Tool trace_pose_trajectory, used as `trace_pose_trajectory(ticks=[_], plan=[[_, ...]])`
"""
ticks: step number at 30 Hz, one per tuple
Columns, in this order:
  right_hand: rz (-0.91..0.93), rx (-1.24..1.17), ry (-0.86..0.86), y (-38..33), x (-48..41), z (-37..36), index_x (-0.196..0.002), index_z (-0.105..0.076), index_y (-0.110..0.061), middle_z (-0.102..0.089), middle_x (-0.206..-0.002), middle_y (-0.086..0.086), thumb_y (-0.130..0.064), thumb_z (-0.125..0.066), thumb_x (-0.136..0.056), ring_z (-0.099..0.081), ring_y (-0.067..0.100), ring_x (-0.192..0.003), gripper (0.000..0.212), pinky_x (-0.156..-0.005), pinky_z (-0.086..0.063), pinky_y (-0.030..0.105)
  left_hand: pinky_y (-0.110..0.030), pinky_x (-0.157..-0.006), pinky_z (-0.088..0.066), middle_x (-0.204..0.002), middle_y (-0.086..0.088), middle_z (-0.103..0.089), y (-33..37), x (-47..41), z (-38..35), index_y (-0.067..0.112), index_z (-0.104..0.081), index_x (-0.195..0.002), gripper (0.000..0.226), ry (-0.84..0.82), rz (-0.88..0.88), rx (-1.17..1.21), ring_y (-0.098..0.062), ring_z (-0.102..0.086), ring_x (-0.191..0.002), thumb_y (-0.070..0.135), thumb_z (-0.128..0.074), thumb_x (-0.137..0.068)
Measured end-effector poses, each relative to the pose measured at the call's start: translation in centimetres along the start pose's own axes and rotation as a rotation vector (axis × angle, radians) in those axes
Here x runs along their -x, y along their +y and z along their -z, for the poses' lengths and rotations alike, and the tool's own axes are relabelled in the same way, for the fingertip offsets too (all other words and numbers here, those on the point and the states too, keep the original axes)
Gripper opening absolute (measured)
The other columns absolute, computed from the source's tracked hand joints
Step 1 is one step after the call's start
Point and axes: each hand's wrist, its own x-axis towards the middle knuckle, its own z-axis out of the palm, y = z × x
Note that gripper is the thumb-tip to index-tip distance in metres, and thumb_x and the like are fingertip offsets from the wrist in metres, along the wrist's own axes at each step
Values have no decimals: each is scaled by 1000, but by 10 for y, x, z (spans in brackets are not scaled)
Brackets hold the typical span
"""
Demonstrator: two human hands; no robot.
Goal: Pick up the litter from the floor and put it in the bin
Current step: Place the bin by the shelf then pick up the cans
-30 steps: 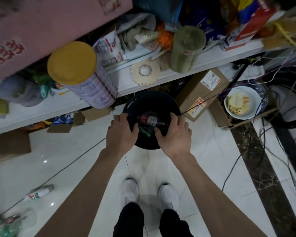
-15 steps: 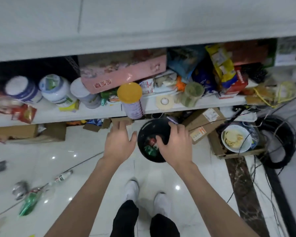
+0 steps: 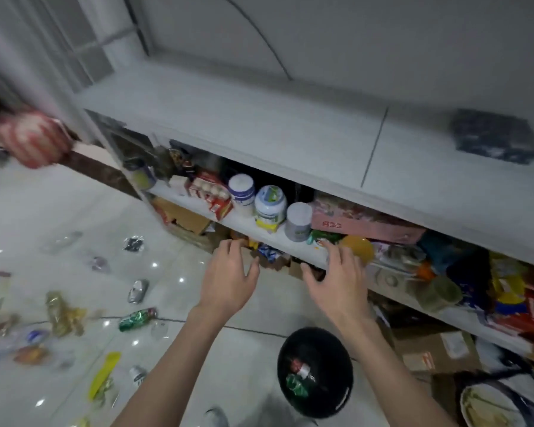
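**Empty hands, litter off to my left**

My left hand (image 3: 232, 272) and right hand (image 3: 336, 278) are both held out in front of me with fingers spread and relaxed, holding nothing. They hover above the floor (image 3: 269, 306), in front of the cluttered shelf (image 3: 290, 243).

The bin (image 3: 315, 372) sits below and behind my right hand, just under that forearm and close to my feet. Its mouth faces up. Inside I can make out a red-and-white piece and a green one, and the rest of it is dark.

The litter lies the other way, all of it left of my left hand and down on the tiles. Nearest is the green bottle (image 3: 138, 318), on its side just left of my left forearm. Its long axis runs roughly across me, with the red end pointing toward my arm. A crushed can (image 3: 138, 291) lies just beyond it, and a yellow wrapper (image 3: 104, 375) lies lower and nearer me. More scraps farther left are too blurred to name.

My left hand is clearly nearer, so I judge the next reach is down and left with that hand, closing across the bottle's width. Then it swings back right to the bin.

A bowl (image 3: 487, 405) beyond the bin, right of my right arm, holds something pale that I cannot identify.
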Motion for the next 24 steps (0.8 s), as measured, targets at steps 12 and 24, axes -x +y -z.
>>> trace_pose_trajectory(ticks=[12,24], plan=[[359,-51,-182,-245,61,-87,-137,-51,-15,-55,-127,8,-45,-65,-87,-50,28,-118,60,-98,-41,44,-40,-96,-43,-131,-8,-53,-224,90,169,11,-52,-134,46,205,376,-41,-26,-52,-118,36,-54,-95],[656,-11,-432,-436,148,-214,-142,-44,-19,-50,-135,5,-52,-59,-90,-47,24,-124,63,-103,-36,39,-42,-91,-43,-126,-11,-54,-425,221,251,11,-53,-131,44,293,803,-86,-32,-53,-113,36,-56,-94]])
